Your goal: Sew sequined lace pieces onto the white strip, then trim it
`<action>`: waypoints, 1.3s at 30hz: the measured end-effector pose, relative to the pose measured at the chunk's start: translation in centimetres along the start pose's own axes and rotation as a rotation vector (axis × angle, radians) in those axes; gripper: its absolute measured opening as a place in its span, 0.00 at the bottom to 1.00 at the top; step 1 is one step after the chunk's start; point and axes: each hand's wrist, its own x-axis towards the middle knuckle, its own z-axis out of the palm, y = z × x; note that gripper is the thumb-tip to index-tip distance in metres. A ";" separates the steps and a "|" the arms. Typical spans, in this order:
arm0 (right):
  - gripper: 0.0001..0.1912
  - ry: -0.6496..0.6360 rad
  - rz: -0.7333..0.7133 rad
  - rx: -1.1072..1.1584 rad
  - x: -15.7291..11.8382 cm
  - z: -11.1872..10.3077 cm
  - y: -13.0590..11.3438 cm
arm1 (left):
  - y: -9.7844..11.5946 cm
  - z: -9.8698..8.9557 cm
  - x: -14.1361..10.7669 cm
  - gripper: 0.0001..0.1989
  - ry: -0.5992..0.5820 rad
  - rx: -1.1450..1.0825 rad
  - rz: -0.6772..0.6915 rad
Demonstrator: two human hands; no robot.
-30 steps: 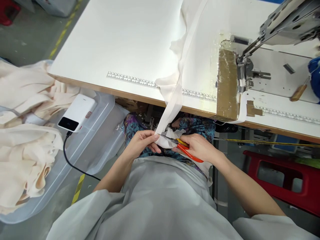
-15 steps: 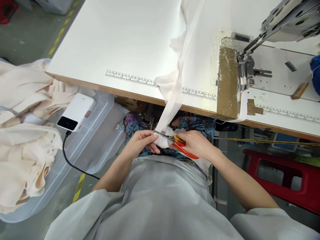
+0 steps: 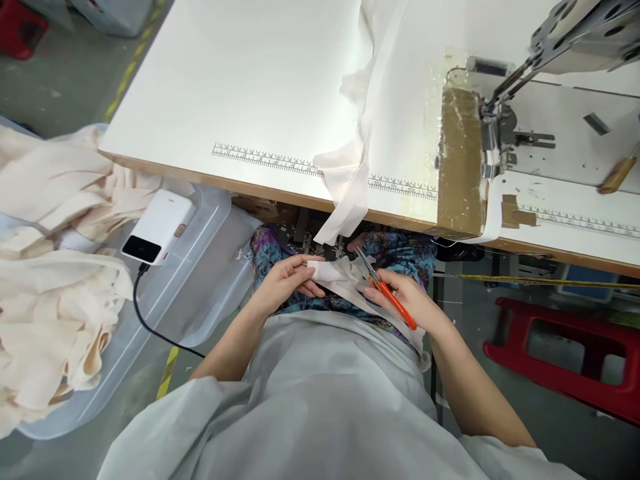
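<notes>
My left hand (image 3: pixel 294 277) pinches the end of a white fabric strip (image 3: pixel 327 272) above my lap. This strip trails to the right, down beside my right hand (image 3: pixel 403 297). In that hand are scissors (image 3: pixel 395 305) with red handles, their blades pointing up and left, looking closed. A separate pale fabric strip (image 3: pixel 347 212) lies across the white table and hangs over its front edge, its cut end apart from both hands.
A sewing machine (image 3: pixel 575 47) stands at the right of the table (image 3: pixel 240 73). At the left, a plastic bin (image 3: pixel 200 247) holds cream fabric pieces (image 3: pixel 60 313), with a white power bank (image 3: pixel 159 223) and cable on it. A red stool (image 3: pixel 505 333) is at right.
The fabric strip has been cut through between my hands and the table. My right hand has drawn the scissors right and slightly down, away from the cut. My left hand keeps the lower piece.
</notes>
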 end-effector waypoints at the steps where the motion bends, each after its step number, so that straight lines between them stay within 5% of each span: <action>1: 0.26 0.014 -0.002 0.003 -0.1 0.1 0.1 | -0.1 0.0 0.1 0.29 0.001 0.013 0.003; 6: 0.26 0.044 -0.016 -0.007 -0.6 0.3 0.6 | -0.8 -1.1 0.4 0.28 0.041 0.178 0.025; 12: 0.24 0.092 -0.018 0.008 -1.2 0.7 0.6 | 1.0 -1.6 2.4 0.19 0.536 0.682 0.527; 16: 0.23 0.109 -0.008 0.029 -1.5 0.8 0.3 | 2.2 0.2 5.0 0.15 0.388 0.618 0.692; 18: 0.22 0.118 -0.003 0.046 -1.9 0.7 0.2 | 1.6 0.2 5.7 0.16 0.377 0.519 0.594; 20: 0.21 0.129 0.010 0.070 -2.4 0.5 0.4 | 0.0 -1.1 5.5 0.14 0.508 0.462 0.387; 22: 0.20 0.139 0.035 0.098 -3.0 0.2 0.9 | -2.0 -3.3 4.3 0.12 0.700 0.459 0.168; 25: 0.20 0.143 0.070 0.145 -3.8 -0.2 2.0 | -4.4 -5.8 1.1 0.09 0.807 0.503 0.063; 28: 0.20 0.149 0.114 0.181 -4.1 -0.3 2.5 | -4.4 -4.4 -1.8 0.10 0.651 0.476 0.016; 31: 0.21 0.126 0.113 0.176 -4.1 -0.5 2.1 | -2.1 -0.5 -2.7 0.18 0.075 0.325 0.080; 32: 0.21 0.102 0.100 0.159 -4.0 -0.6 1.7 | -1.1 0.8 -2.5 0.18 -0.004 0.345 0.118; 37: 0.26 -0.029 0.072 0.012 -3.6 -1.6 0.3 | 2.0 3.7 -0.7 0.12 0.149 0.673 0.456; 39: 0.26 -0.074 0.066 -0.014 -3.2 -2.0 0.1 | 2.4 3.7 -0.3 0.14 0.121 0.590 0.449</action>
